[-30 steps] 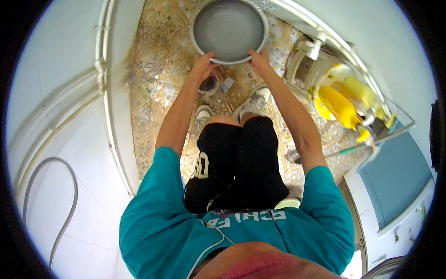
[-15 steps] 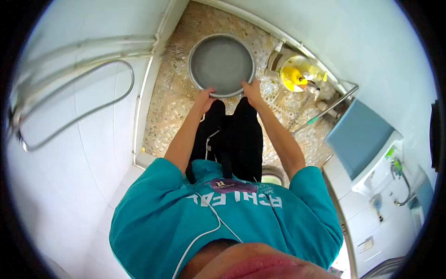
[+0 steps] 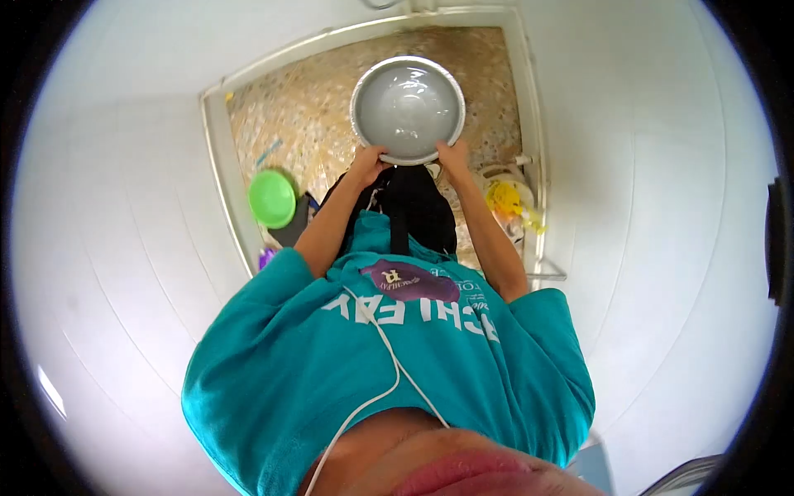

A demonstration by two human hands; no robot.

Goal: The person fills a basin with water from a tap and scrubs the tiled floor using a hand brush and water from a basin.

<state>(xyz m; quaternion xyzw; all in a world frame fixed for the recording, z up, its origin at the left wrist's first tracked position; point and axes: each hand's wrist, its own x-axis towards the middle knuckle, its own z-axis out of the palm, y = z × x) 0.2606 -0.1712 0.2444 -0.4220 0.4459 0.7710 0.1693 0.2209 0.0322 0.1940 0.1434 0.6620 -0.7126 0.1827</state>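
A round grey basin (image 3: 409, 112) is out in front of my legs, above the patterned floor. Clear liquid that looks like water lies in it, with bright reflections on the surface. My left hand (image 3: 368, 163) grips the near rim on its left side. On the right part of the same rim, my right hand (image 3: 453, 157) is closed with the thumb on top. The fingers under the rim are hidden in both hands.
To the left stands a light green basin (image 3: 271, 199) by the wall, with a purple item (image 3: 266, 257) near it. Several yellow things (image 3: 504, 198) sit in a container at right, close to a wall pipe (image 3: 533, 157). White walls (image 3: 645, 207) enclose the floor (image 3: 314, 107).
My body and view have turned with the basin, from the sink side to another part of the room. The green basin has come into view and the sink has left it. Both hands keep hold.
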